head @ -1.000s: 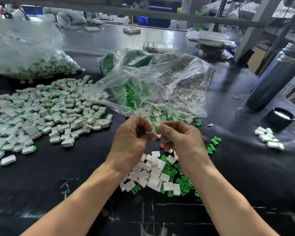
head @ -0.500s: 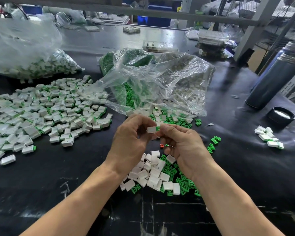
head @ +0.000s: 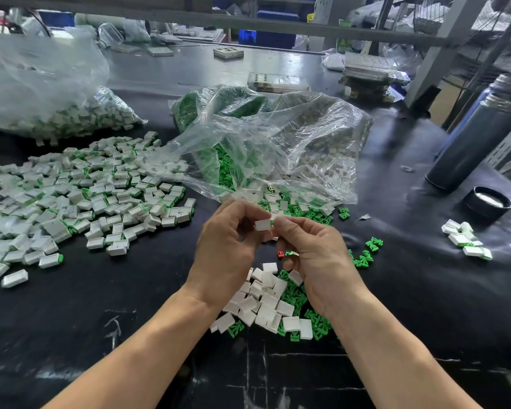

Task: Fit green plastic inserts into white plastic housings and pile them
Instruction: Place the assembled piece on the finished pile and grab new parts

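Assembled-housing pile (head: 80,199) left on table (head: 425,305). Open plastic bag (head: 278,149) centre-back, inserts inside. Loose parts heap (head: 272,305) beneath hands. Flask (head: 472,143), cap (head: 488,200) right; small cluster (head: 465,240) before cap.

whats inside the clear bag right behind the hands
The clear bag holds loose green inserts on its left side and white housings on its right. Crumpled, glaring plastic hides how deep each heap goes.
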{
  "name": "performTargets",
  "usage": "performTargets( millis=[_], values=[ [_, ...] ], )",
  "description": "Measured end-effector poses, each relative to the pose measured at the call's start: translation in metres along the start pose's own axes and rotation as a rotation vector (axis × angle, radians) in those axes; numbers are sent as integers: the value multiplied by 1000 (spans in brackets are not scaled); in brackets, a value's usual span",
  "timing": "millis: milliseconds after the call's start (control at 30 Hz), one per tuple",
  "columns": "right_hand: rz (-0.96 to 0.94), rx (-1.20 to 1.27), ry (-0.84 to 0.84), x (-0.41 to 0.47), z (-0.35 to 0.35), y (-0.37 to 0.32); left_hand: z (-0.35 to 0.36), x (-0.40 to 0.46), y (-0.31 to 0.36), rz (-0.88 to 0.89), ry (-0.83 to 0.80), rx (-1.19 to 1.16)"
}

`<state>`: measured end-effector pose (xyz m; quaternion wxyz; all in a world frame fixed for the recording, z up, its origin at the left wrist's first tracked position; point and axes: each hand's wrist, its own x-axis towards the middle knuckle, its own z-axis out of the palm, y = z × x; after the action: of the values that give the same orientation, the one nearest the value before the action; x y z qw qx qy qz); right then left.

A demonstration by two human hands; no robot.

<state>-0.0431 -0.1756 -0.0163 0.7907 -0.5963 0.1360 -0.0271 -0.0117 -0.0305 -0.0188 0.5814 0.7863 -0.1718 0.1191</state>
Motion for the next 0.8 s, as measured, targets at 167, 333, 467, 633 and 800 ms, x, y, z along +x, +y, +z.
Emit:
performTargets(
  millis=[167,333,467,633,800],
  values=[
    [-48,-6,48,0,-1,-2,6,-2,2,-36,-20,-49],
    [-180,-126,94,1,-4,-8,7,-2,9,-111,-49,-290],
    [-291,-230,55,-3,0,-6,3,-1,4,-179,-55,-289],
    [-316,-267,45,-5,1,-6,0,-1,2,-171,-84,-275],
    [-376,-330,38,-5,-2,-10,0,0,5,-147,-109,-318]
  ],
)
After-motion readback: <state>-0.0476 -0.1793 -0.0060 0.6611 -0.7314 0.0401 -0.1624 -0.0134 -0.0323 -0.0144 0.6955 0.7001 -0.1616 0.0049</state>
